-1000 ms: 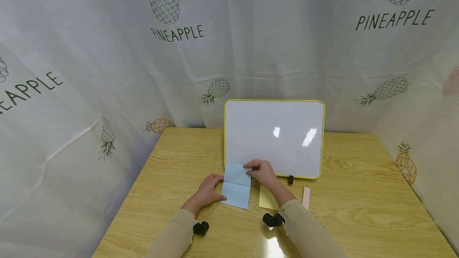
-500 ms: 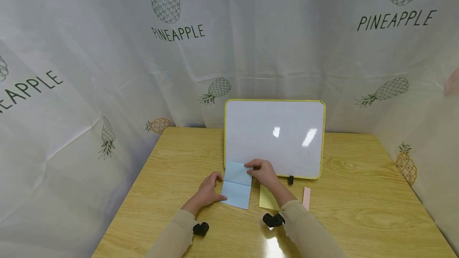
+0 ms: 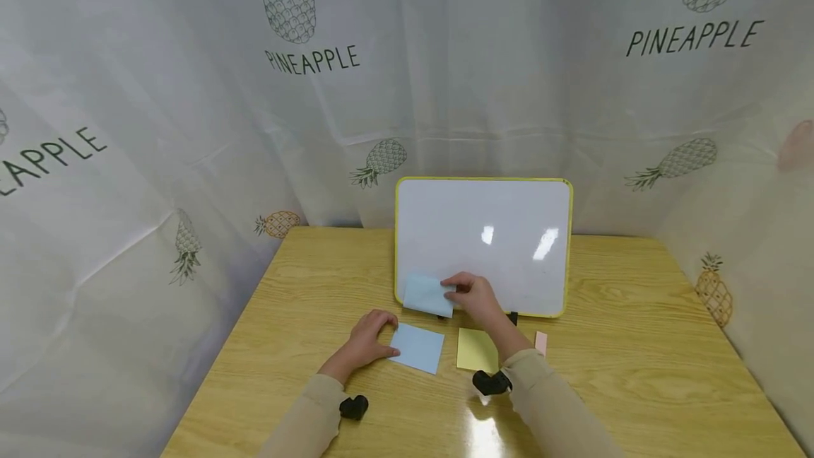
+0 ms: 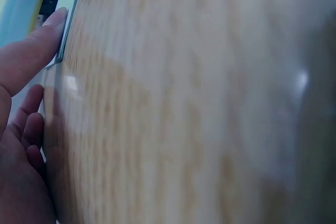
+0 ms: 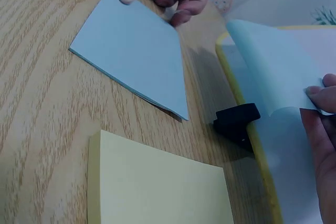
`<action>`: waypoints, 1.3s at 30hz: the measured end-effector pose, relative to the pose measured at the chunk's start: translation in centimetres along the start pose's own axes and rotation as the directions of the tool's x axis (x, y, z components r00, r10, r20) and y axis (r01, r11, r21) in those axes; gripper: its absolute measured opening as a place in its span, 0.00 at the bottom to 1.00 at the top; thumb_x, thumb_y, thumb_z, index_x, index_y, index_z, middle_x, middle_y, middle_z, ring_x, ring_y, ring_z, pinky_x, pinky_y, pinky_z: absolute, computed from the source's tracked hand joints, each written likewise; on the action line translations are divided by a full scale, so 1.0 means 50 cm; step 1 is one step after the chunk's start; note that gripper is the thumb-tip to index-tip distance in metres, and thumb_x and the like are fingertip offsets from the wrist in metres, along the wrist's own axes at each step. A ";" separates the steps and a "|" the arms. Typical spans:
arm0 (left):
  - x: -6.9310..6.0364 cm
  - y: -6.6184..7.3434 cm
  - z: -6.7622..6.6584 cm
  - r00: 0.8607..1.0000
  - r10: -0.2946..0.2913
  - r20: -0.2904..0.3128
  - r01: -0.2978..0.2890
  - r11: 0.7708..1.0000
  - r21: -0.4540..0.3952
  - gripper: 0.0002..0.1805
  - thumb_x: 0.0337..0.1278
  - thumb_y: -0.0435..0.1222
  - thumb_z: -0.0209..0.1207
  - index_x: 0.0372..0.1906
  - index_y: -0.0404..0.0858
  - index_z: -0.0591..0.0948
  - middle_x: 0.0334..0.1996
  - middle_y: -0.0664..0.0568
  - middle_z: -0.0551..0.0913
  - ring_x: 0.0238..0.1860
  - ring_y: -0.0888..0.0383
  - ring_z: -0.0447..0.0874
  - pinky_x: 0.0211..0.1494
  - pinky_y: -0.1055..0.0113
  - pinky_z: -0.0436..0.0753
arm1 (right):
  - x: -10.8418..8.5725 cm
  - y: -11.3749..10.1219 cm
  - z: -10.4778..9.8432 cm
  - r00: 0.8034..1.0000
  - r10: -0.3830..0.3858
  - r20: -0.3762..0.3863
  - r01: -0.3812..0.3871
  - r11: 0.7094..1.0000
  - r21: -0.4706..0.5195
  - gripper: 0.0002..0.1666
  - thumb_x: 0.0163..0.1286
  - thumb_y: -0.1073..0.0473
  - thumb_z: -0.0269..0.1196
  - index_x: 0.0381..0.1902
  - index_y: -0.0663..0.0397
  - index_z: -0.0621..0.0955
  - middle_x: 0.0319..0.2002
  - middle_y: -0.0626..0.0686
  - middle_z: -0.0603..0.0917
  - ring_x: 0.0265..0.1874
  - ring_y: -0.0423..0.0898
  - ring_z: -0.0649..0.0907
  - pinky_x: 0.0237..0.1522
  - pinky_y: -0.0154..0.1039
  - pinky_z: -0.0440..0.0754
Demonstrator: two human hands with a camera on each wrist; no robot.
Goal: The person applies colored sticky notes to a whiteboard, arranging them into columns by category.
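My left hand holds a pad of blue sticky notes on the table by its left side. In the right wrist view the thumb presses on the pad's top and the other fingers lie along its edge. A single blue sticky note is pinched at its right edge by my right hand. The loose note hangs, curved, before the lower left corner of the whiteboard; whether it touches the board I cannot tell.
A yellow sticky note pad lies right of the blue pad, partly behind my right forearm. Beyond it is a narrow pink pad. Black feet carry the yellow-framed board. A pineapple-printed curtain hangs behind the wooden table.
The top blue note has come off its pad and moved up and away to the whiteboard with my right hand. My left hand stays at the pad.
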State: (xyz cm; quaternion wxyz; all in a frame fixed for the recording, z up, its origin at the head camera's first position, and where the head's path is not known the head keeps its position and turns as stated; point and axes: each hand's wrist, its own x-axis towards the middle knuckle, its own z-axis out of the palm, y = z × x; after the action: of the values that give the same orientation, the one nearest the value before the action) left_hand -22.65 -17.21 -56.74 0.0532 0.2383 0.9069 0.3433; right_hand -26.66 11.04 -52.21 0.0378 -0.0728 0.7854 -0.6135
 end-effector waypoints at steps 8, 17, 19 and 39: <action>0.017 0.021 -0.025 1.000 -0.017 0.017 0.019 0.992 -0.122 0.20 0.48 0.38 0.73 0.46 0.42 0.77 0.47 0.51 0.76 0.46 0.51 0.72 0.49 0.55 0.72 | -0.005 -0.017 -0.012 1.000 -0.027 -0.008 0.027 1.000 -0.002 0.10 0.59 0.68 0.71 0.40 0.55 0.86 0.39 0.53 0.80 0.36 0.48 0.78 0.35 0.37 0.80; 0.077 0.092 -0.090 0.985 -0.162 -0.055 0.130 0.919 -0.371 0.25 0.53 0.33 0.70 0.57 0.45 0.76 0.41 0.48 0.78 0.34 0.54 0.71 0.34 0.64 0.75 | -0.005 -0.045 -0.019 1.000 0.000 -0.022 0.000 1.000 0.014 0.08 0.57 0.65 0.73 0.35 0.55 0.86 0.34 0.52 0.83 0.34 0.47 0.82 0.37 0.39 0.82; 0.092 0.108 -0.103 0.985 -0.157 -0.075 0.117 0.915 -0.386 0.28 0.53 0.33 0.70 0.60 0.45 0.75 0.40 0.47 0.78 0.32 0.54 0.71 0.33 0.65 0.75 | -0.003 -0.055 -0.024 1.000 -0.017 -0.026 0.017 1.000 0.011 0.08 0.56 0.64 0.74 0.35 0.56 0.86 0.34 0.52 0.83 0.34 0.47 0.82 0.37 0.40 0.82; 0.179 0.187 -0.191 0.948 -0.192 -0.252 0.117 0.952 -0.284 0.10 0.63 0.41 0.63 0.46 0.43 0.86 0.38 0.55 0.81 0.40 0.54 0.76 0.39 0.62 0.77 | 0.034 -0.140 -0.069 0.988 -0.116 -0.104 0.114 0.993 -0.028 0.09 0.58 0.61 0.74 0.33 0.57 0.85 0.33 0.51 0.84 0.32 0.49 0.80 0.36 0.44 0.80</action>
State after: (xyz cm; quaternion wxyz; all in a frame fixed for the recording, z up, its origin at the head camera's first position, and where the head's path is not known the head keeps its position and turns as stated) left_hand -29.30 -12.65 -42.81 -0.0156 0.1062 0.8673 0.4861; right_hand -28.39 12.42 -44.52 -0.0399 -0.0861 0.7875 -0.6089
